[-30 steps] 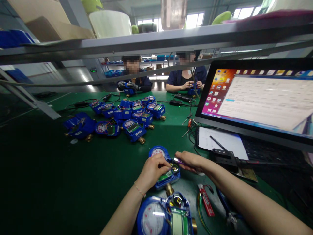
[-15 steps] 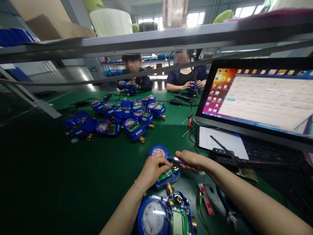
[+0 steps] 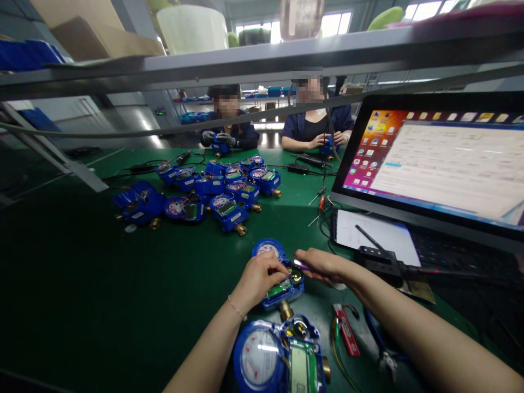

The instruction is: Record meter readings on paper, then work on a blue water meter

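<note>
A blue water meter [image 3: 268,248] with an open housing, a round dial and a green circuit board lies in front of me. My left hand [image 3: 262,277] rests over its middle, thumb and fingers pinched together beside the round battery well; whatever lies between the fingertips is too small to make out. At the meter's right edge, my right hand [image 3: 321,264] is closed around a slim purple tool [image 3: 302,265] with a shiny end, mostly hidden by the fingers. Nearer to me stands a second open blue meter [image 3: 262,357] with a display, untouched.
Several blue meters [image 3: 229,213] cluster at the back left. On the right are a monitor [image 3: 442,164], paper [image 3: 376,234], a red battery pack [image 3: 347,330] with wires and blue-handled pliers [image 3: 387,363]. A shelf bar [image 3: 245,60] crosses overhead. Two people sit opposite, holding blue meters.
The view has shifted slightly, so everything sits a little further right and higher. Both hands keep about the same hold at the meter.
</note>
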Action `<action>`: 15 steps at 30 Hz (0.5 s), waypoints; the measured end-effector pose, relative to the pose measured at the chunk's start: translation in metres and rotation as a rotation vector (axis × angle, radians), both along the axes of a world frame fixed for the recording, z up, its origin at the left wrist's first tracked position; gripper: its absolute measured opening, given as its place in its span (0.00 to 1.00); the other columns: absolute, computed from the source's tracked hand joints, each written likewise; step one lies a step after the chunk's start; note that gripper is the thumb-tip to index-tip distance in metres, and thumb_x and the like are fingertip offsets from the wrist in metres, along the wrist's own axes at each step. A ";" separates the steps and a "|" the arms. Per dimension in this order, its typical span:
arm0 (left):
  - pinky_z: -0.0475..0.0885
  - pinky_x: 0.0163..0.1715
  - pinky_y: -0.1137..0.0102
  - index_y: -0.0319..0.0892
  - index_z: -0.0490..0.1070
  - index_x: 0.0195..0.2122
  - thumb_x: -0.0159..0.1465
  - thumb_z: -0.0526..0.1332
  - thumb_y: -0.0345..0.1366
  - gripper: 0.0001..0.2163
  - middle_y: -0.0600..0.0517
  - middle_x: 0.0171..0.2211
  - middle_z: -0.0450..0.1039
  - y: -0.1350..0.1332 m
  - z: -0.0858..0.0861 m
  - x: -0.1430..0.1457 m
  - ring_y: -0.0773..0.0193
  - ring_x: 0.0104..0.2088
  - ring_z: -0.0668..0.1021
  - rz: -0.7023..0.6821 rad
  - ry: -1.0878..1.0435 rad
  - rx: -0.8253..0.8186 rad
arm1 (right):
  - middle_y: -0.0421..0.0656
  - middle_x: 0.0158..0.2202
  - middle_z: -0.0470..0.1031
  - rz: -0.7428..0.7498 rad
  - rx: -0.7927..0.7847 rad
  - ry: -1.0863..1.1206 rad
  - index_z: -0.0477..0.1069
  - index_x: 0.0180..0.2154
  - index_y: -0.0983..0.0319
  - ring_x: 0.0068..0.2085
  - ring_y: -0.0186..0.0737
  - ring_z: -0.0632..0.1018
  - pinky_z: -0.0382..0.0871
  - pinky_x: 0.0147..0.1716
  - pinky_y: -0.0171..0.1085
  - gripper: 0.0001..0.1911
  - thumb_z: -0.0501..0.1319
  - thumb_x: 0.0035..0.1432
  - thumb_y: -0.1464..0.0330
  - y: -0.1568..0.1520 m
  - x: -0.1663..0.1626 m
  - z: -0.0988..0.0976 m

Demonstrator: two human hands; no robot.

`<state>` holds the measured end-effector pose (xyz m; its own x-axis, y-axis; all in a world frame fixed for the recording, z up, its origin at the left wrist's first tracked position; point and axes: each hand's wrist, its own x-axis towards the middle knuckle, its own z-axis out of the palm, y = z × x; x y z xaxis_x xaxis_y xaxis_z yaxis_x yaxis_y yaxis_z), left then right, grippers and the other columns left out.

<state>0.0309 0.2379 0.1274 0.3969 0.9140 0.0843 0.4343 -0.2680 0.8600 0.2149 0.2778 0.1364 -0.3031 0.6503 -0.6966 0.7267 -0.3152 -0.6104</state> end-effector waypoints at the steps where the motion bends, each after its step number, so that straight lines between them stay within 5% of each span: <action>1: 0.62 0.32 0.72 0.41 0.74 0.27 0.54 0.62 0.24 0.06 0.53 0.27 0.68 0.000 0.000 0.000 0.65 0.31 0.70 0.001 -0.005 0.001 | 0.36 0.09 0.54 0.004 -0.002 -0.007 0.58 0.15 0.61 0.09 0.29 0.55 0.46 0.10 0.32 0.25 0.40 0.58 0.59 0.000 0.000 0.001; 15: 0.62 0.33 0.73 0.42 0.74 0.26 0.53 0.62 0.23 0.06 0.54 0.27 0.69 0.000 0.002 0.000 0.66 0.31 0.71 -0.002 -0.036 -0.004 | 0.37 0.09 0.54 0.044 0.026 -0.025 0.58 0.14 0.61 0.11 0.30 0.56 0.47 0.13 0.33 0.24 0.39 0.58 0.62 -0.001 -0.003 0.009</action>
<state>0.0307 0.2380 0.1294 0.3951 0.9138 0.0946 0.4026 -0.2648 0.8762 0.2118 0.2770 0.1455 -0.3142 0.6547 -0.6875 0.7549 -0.2669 -0.5991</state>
